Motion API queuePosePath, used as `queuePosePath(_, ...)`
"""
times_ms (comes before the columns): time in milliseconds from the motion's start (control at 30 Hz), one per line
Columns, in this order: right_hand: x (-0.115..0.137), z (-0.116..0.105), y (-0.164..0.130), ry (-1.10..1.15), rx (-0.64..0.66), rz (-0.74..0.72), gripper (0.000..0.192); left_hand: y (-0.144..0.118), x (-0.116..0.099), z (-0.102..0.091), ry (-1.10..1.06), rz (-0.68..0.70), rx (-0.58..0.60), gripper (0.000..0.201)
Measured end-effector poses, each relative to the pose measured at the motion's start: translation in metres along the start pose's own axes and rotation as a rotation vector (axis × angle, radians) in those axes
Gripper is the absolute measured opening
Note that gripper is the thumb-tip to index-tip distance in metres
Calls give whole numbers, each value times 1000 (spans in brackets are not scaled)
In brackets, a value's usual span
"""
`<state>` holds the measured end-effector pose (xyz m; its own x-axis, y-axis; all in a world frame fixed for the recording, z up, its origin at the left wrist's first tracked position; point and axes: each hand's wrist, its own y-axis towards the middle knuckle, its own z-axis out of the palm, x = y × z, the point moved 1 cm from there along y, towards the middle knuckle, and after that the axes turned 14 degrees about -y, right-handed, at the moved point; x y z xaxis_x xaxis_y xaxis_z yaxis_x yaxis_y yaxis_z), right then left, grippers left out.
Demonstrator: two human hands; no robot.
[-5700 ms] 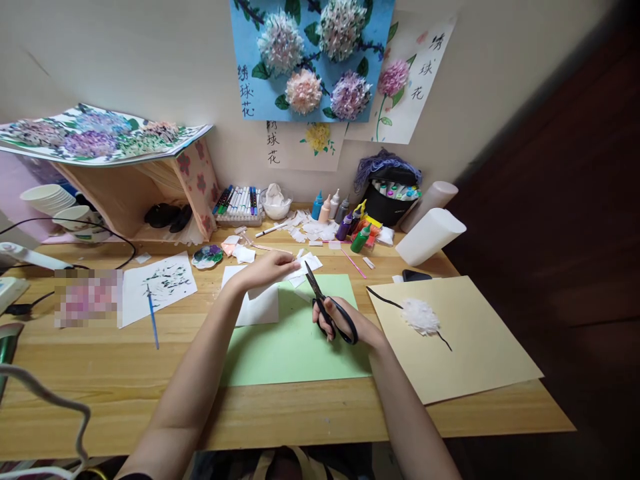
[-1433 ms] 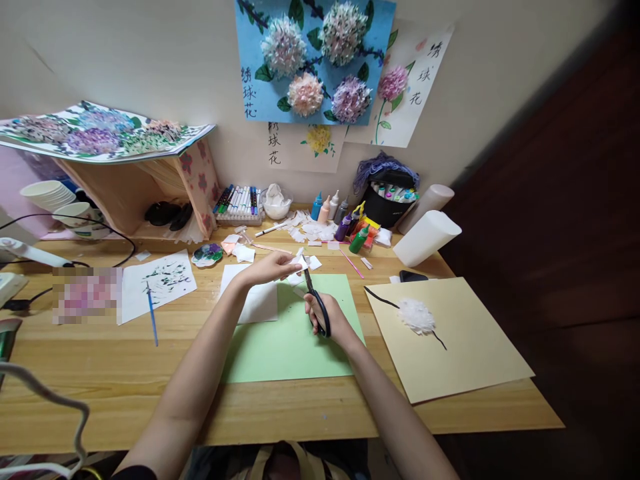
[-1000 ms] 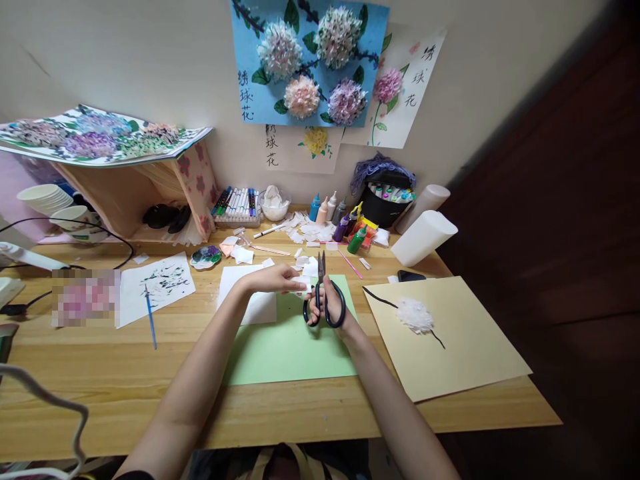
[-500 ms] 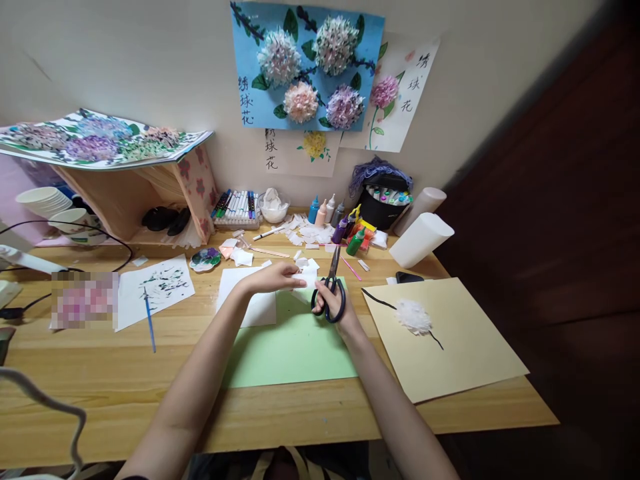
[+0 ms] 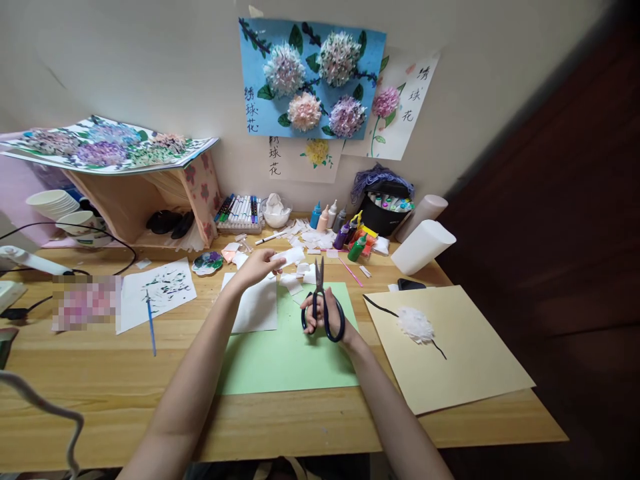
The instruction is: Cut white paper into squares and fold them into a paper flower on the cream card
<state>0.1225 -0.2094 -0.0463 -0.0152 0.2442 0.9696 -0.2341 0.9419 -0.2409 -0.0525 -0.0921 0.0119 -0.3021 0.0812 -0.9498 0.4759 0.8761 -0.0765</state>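
My left hand [image 5: 261, 268] pinches a small strip of white paper [image 5: 290, 257] between thumb and fingers, above the back of the green sheet. In my right hand [image 5: 323, 312] is a pair of dark-handled scissors [image 5: 320, 287], its blades pointing away from me and slightly parted. The blades stand apart from the strip, to its right. Several cut white paper pieces [image 5: 291, 285] lie just below the strip. Beneath my hands is the green sheet [image 5: 300, 360], with a white sheet [image 5: 255, 310] overlapping its left side.
At right, a tan sheet [image 5: 465, 360] carries a white paper flower [image 5: 416, 325]. Paint bottles [image 5: 357, 248], paper scraps [image 5: 320, 239] and a marker box [image 5: 240, 213] stand along the wall. A brush [image 5: 151, 323] rests on a painted sheet [image 5: 165, 287] at left.
My left hand has moved slightly left and up with the paper strip. The scissors have come down and away from it, and their blades have parted. White pieces now show on the green sheet.
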Motion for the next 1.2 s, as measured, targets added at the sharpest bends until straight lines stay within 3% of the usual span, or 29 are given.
queuePosePath(67, -2, 4, -4, -64, 116, 24, 76, -1, -3, -1, -6, 0, -52, 38)
queuePosePath(167, -7, 5, -6, -164, 188, 40, 78, -3, -7, 3, -22, -12, 12, 38)
queuePosePath(300, -11, 3, -5, -228, 171, 7, 75, -3, -7, 14, -61, -40, 137, 38)
queuePosePath(633, -12, 5, -1, -273, 115, 10, 73, 0, -6, 25, -67, -54, 164, 45)
queuePosePath(967, -10, 10, -4, -286, -16, 68, 56, 1, -2, 21, 5, -33, 146, 46)
queuePosePath(1200, -8, 11, -3, -261, 62, 17, 65, -3, -10, 22, -53, -76, 213, 47)
